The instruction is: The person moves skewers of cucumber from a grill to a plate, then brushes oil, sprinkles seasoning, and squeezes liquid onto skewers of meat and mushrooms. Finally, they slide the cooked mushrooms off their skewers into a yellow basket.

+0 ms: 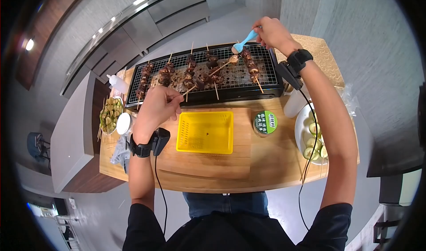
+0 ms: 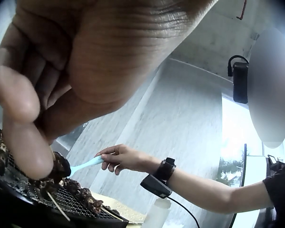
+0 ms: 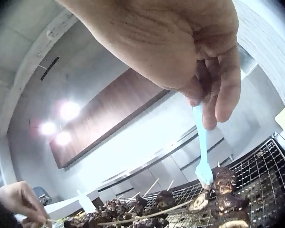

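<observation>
My left hand (image 1: pixel 160 107) pinches the end of a wooden skewer (image 1: pixel 191 90) that slants up and right over the black grill (image 1: pixel 248 92). Dark pieces sit along that skewer, and a paler mushroom piece (image 1: pixel 233 59) is near its far end. In my right hand (image 1: pixel 274 34) is the handle of a light blue brush (image 1: pixel 250 37). The brush head meets the pale piece in the right wrist view, beside a dark mushroom skewer (image 3: pixel 225 183). Several other browned skewers (image 1: pixel 145 78) lie across the wire grate. Fingers hide the gripped skewer end in the left wrist view.
A yellow basket (image 1: pixel 205 149) stands on the wooden board (image 1: pixel 239 166) before the grill. To its right are a green-lidded tub (image 1: pixel 265 122) and a plate (image 1: pixel 300 129) of sliced vegetables. Left are a squeeze bottle (image 1: pixel 118 84), a white-lidded jar (image 1: pixel 124 124) and vegetable skewers (image 1: pixel 109 114).
</observation>
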Action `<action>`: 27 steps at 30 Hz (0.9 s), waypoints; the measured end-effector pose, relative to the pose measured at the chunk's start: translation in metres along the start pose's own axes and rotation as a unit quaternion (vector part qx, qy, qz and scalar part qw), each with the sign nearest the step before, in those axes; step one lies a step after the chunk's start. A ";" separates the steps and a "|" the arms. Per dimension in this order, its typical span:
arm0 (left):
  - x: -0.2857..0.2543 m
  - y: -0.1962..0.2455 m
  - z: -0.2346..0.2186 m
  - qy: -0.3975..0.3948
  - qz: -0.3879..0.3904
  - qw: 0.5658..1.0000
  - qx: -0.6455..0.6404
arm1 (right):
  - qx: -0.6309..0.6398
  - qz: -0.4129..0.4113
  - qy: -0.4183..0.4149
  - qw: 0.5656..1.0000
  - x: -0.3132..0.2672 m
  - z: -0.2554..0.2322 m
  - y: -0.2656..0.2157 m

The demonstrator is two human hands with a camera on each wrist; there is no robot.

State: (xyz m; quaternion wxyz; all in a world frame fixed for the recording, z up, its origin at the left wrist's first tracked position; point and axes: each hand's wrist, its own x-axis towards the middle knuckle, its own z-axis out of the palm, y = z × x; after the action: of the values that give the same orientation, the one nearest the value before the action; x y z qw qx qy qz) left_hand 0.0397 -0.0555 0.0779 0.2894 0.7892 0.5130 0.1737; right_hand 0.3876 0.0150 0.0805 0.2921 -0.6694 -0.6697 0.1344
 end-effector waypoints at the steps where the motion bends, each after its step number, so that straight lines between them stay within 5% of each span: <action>1: 0.001 0.000 0.001 0.000 0.000 1.000 0.000 | -0.001 0.008 -0.001 1.000 -0.001 0.000 -0.001; 27: 0.015 0.003 -0.001 0.029 -0.012 0.999 0.022 | 0.039 0.015 -0.014 0.999 -0.004 0.000 0.003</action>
State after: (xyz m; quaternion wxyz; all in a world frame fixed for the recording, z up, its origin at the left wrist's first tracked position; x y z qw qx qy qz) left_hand 0.0469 -0.0424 0.0804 0.2594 0.7840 0.5338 0.1817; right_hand 0.3896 0.0110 0.0784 0.3065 -0.6659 -0.6576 0.1737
